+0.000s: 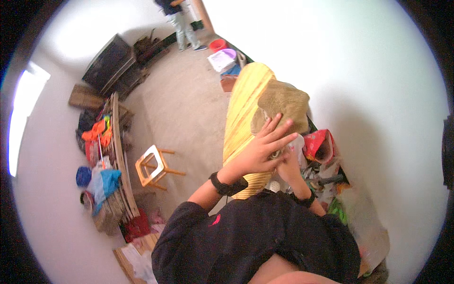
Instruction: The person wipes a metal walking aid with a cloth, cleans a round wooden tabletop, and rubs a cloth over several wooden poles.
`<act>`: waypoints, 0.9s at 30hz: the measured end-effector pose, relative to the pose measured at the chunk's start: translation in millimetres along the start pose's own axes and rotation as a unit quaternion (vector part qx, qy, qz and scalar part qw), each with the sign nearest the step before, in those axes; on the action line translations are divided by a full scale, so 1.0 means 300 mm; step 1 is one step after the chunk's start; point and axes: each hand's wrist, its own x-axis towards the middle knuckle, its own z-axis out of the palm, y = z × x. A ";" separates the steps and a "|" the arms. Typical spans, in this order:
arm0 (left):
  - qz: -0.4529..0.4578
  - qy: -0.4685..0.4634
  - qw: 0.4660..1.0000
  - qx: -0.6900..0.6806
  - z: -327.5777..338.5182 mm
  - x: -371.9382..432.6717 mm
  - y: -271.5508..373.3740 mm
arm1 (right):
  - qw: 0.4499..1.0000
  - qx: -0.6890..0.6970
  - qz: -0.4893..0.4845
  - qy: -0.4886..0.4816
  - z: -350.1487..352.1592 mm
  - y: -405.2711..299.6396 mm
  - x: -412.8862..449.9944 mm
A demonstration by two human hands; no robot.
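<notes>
A brown, soft-looking piece of cloth lies toward the right side of a long board with a yellow striped cover, which looks like an ironing board. My left hand has its fingers spread, and their tips overlap the cloth's near edge. Whether they press on it I cannot tell. Just beside it, my right hand is partly covered by the left, its fingers hidden. Something small and patterned shows between the two hands, too unclear to name. Both wrists wear black bands.
A wooden stool with a white seat stands left on the floor. Beyond the board are a red bucket and a purple basin. A red bag and clutter line the right wall. A person stands far back. A slatted wooden rack holds clothes.
</notes>
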 end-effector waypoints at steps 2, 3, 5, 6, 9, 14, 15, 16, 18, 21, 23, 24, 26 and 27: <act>-0.023 0.105 0.994 0.019 0.039 -0.040 -0.018 | 1.000 -0.005 0.019 -0.008 0.027 0.028 -0.020; -0.036 0.117 0.992 0.032 0.032 -0.059 -0.018 | 0.999 -0.016 0.048 0.002 0.032 0.043 -0.035; -0.272 0.023 0.952 -0.140 0.031 -0.090 -0.013 | 0.988 -0.012 0.142 -0.061 0.010 0.033 -0.038; -0.318 -0.014 0.929 -0.189 0.022 -0.097 -0.005 | 0.993 0.012 0.106 -0.048 0.007 0.019 -0.027; -0.304 -0.049 0.935 -0.178 0.035 -0.164 0.007 | 0.985 0.109 0.126 -0.052 0.006 0.017 -0.019; -0.245 0.017 0.968 -0.051 0.136 -0.219 0.045 | 0.984 0.108 0.122 -0.070 0.000 0.028 -0.006; -0.247 0.019 0.967 -0.051 0.149 -0.215 0.044 | 0.986 0.098 0.109 -0.075 0.003 0.024 0.002; -0.298 0.026 0.953 -0.043 0.167 -0.210 0.046 | 0.986 0.113 0.114 -0.052 0.011 0.016 0.007; -0.346 0.035 0.937 -0.035 0.195 -0.206 0.040 | 0.984 0.109 0.124 -0.068 0.012 0.034 0.031; -0.360 -0.003 0.932 0.040 0.221 -0.210 0.021 | 0.983 0.091 0.143 -0.076 0.024 0.060 0.043; -0.374 0.019 0.927 -0.012 0.222 -0.210 0.017 | 0.983 0.079 0.151 -0.068 0.032 0.055 0.051; -0.387 -0.019 0.922 -0.013 0.191 -0.193 0.044 | 0.984 0.074 0.147 -0.071 0.034 0.030 0.052; -0.375 -0.001 0.926 -0.047 0.195 -0.213 0.021 | 0.985 0.070 0.143 -0.072 0.041 0.015 0.055; -0.361 0.016 0.929 -0.080 0.193 -0.219 0.011 | 0.983 0.050 0.159 -0.080 0.040 0.012 0.059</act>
